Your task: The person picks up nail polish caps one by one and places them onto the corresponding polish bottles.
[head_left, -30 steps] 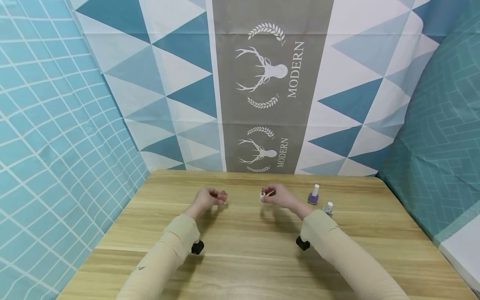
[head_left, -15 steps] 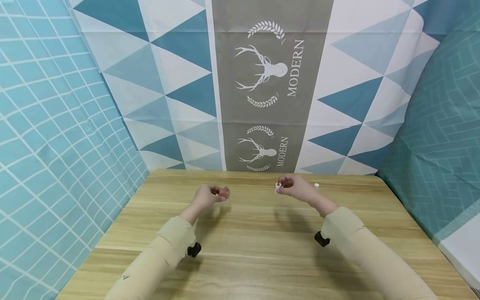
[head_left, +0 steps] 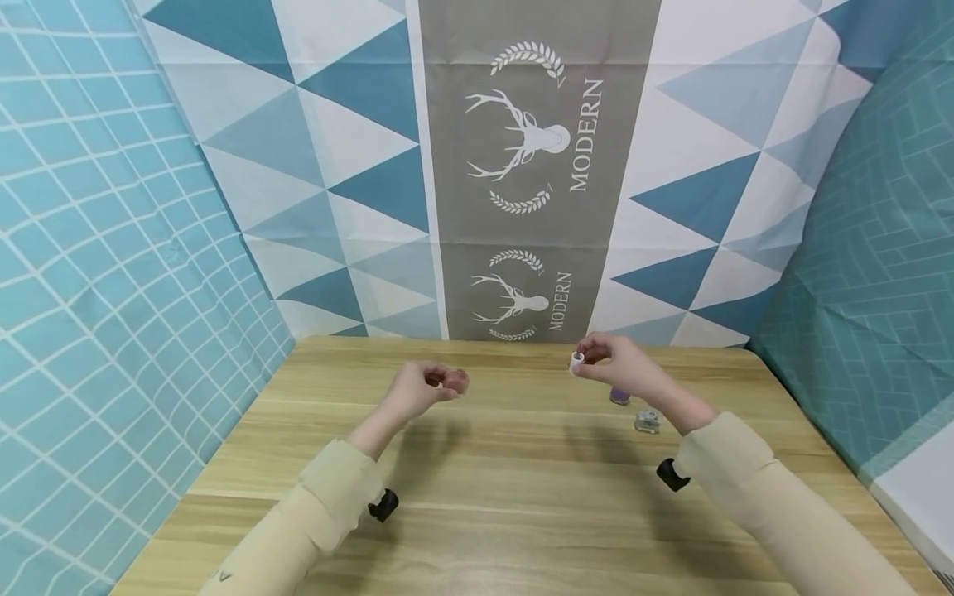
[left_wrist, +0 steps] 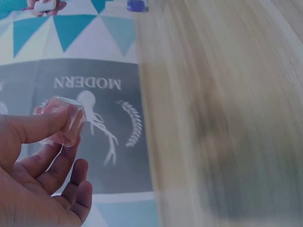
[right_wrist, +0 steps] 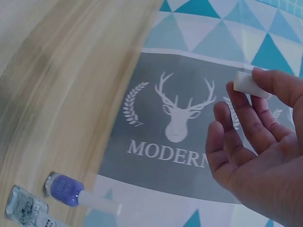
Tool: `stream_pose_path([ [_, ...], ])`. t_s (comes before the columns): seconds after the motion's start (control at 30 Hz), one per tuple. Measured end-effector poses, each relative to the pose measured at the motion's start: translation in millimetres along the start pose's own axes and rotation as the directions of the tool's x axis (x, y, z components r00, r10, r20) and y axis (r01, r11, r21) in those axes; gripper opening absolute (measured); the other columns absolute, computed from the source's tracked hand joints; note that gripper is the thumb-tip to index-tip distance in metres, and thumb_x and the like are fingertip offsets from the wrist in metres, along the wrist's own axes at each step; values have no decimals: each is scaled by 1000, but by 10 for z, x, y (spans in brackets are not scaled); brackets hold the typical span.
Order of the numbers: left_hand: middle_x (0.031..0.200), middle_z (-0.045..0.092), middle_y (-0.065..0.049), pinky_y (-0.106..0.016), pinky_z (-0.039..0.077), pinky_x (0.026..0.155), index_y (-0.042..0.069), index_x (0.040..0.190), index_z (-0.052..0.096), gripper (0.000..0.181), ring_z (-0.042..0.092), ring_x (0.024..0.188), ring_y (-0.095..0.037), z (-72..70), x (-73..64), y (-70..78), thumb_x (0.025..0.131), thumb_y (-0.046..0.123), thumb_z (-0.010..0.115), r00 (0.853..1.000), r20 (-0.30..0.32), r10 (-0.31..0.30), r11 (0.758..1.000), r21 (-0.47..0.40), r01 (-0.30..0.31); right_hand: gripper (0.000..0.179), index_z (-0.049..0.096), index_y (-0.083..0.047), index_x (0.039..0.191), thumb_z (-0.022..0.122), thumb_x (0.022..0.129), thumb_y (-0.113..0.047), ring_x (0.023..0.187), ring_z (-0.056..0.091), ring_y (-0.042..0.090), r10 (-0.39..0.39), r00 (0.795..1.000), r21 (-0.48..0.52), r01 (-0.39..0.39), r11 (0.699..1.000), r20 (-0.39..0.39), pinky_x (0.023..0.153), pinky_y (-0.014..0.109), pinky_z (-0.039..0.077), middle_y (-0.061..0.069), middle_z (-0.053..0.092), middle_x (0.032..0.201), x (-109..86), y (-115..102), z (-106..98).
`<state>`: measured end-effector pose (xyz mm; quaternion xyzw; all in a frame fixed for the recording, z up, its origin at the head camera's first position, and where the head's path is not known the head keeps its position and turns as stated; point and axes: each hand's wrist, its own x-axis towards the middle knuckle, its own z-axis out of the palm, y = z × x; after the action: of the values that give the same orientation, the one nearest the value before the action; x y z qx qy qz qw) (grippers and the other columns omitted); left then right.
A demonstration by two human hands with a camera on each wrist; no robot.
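Observation:
In the head view my left hand (head_left: pixel 416 391) is raised above the wooden table. It pinches a small pinkish clear nail polish bottle (left_wrist: pixel 75 124) between thumb and fingers; the bottle has no cap on it. To the right, also in the air, my right hand (head_left: pixel 626 366) pinches a white nail polish cap (right_wrist: pixel 248 84). Any brush on the cap is hard to make out. The two hands are well apart. Below the right hand stand a purple nail polish bottle (right_wrist: pixel 67 190) with a white cap and a clear, speckled nail polish bottle (head_left: pixel 647 422).
The wooden table (head_left: pixel 492 497) meets a patterned cloth backdrop (head_left: pixel 522 165) with deer heads at its far edge. Blue tile-pattern cloth (head_left: pixel 97 290) hangs at the left and teal cloth (head_left: pixel 864 273) at the right.
My right hand has moved right and away from me with the white cap, now partly covering the purple bottle. My left hand, still holding the pinkish bottle, has shifted slightly right and up.

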<state>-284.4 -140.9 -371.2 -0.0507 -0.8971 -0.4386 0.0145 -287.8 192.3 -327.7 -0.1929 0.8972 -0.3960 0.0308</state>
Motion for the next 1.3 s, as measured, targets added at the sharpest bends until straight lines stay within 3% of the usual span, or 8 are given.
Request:
stream_pose_path([
  [0.33,91,66,-2,-30,49,70,8,100,69,28,59,87,-18,-28,-199,251,75,18,80,996,12,92,995,30,-92,34,60,-6,109,68,87,-31,87,62,23,-40,985,13,43,999,-169,71,30,51,11,66,99,-206,-168,-168],
  [0.6,85,67,1,-28,49,67,11,94,70,22,60,82,-17,1,-352,402,75,17,80,976,-10,218,976,-24,-218,34,62,-9,108,68,86,-34,86,60,20,-44,971,35,54,998,-236,73,23,50,8,64,98,-381,-283,-237],
  [0.77,84,68,1,-28,50,70,8,93,70,22,62,81,-20,50,-454,481,75,15,80,962,-26,273,957,-95,-275,33,62,-10,108,69,86,-33,86,60,19,-60,965,51,75,996,-254,73,24,50,7,65,100,-477,-367,-229],
  [0.97,86,69,1,-31,51,75,11,97,70,23,61,81,-14,124,-576,560,76,14,79,938,-28,345,925,-158,-345,32,62,-9,111,69,87,-28,87,61,16,-84,967,86,107,991,-242,72,25,51,8,64,101,-579,-468,-203],
  [1.3,85,67,3,-36,50,77,14,93,70,19,60,82,-16,310,-719,669,76,13,78,929,-24,369,894,-263,-362,27,65,-8,110,68,87,-23,85,60,14,-144,952,58,165,985,-271,74,22,50,5,66,96,-683,-527,-137],
])
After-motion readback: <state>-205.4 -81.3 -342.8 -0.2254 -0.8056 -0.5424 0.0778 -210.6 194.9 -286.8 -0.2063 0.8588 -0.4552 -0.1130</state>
